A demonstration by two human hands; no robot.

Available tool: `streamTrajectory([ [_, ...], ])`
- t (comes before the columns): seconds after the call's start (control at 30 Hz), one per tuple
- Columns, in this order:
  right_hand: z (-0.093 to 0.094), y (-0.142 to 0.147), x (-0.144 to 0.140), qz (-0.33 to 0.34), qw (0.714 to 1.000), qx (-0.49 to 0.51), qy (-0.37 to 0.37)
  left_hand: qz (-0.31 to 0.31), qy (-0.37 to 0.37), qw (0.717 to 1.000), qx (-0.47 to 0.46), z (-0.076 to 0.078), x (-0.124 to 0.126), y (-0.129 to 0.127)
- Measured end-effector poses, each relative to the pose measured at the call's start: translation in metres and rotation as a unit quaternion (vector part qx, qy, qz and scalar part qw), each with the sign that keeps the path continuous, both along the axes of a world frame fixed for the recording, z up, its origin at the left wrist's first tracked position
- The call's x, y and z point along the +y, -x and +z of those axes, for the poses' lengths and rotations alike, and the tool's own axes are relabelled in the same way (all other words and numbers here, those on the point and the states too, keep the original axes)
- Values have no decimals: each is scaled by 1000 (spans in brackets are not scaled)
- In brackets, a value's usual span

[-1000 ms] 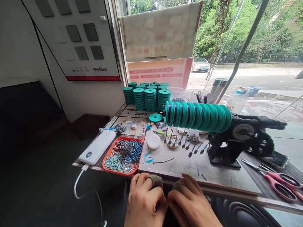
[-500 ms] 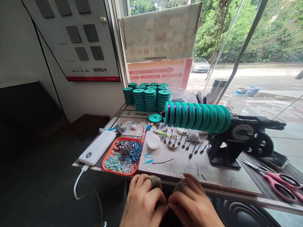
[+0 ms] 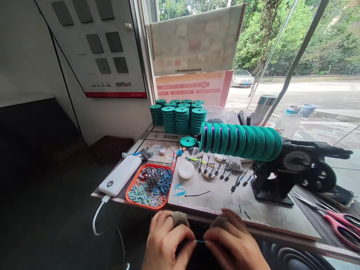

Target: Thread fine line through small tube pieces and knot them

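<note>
Between my two hands runs a short, thin blue strand (image 3: 200,241), too small to make out its exact kind. My left hand (image 3: 171,240) pinches one end between thumb and forefinger, while my right hand (image 3: 232,240) pinches the other. Each hand wears a tan wrap on a finger. Both are in front of the table's near edge, low in the view. Just beyond them an orange-red tray (image 3: 129,198) holds small springs, metal tubes and beads. Cut blue pieces (image 3: 179,190) and a thin dark rod (image 3: 197,194) lie on the board.
A black winding machine (image 3: 272,183) carries a row of green spools (image 3: 242,142) at right. Stacked green spools (image 3: 182,120) stand at the back. A white power bank (image 3: 120,176) with a cable sits left; pink-handled scissors (image 3: 341,225) lie far right. Dark small parts (image 3: 234,183) line the board.
My hands have moved slightly apart, and the blue strand now shows between the fingertips. The whole scene has shifted a little to the right in view.
</note>
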State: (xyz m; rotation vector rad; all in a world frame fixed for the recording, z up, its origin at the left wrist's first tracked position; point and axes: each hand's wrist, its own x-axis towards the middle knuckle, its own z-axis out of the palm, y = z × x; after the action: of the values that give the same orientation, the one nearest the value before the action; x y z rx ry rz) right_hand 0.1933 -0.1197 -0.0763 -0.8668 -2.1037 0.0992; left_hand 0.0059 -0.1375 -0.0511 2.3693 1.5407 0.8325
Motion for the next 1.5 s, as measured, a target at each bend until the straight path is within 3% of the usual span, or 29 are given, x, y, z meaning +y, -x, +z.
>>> streamTrajectory([
  [0.23, -2, 21, 4, 13, 999, 31, -12, 29, 29, 999, -16, 3, -2, 16],
  [0.4, -20, 32, 4, -18, 993, 111, 29, 180, 8, 979, 94, 13, 27, 42],
  [0.6, -21, 32, 5, -16, 994, 108, 10, 143, 85, 960, 223, 22, 58, 39],
  [1.07, -31, 27, 3, -1, 997, 54, 61, 146, 88, 957, 236, 18, 58, 32],
  [1.37, -27, 27, 4, -19, 998, 52, 42, 196, 48, 969, 145, 15, 45, 38],
  [1.43, -23, 24, 4, -32, 998, 41, 21, 188, 36, 981, 42, 13, 36, 36],
  [1.5, -19, 19, 5, -28, 999, 9, -17, 164, 45, 975, -142, 7, 24, 30],
])
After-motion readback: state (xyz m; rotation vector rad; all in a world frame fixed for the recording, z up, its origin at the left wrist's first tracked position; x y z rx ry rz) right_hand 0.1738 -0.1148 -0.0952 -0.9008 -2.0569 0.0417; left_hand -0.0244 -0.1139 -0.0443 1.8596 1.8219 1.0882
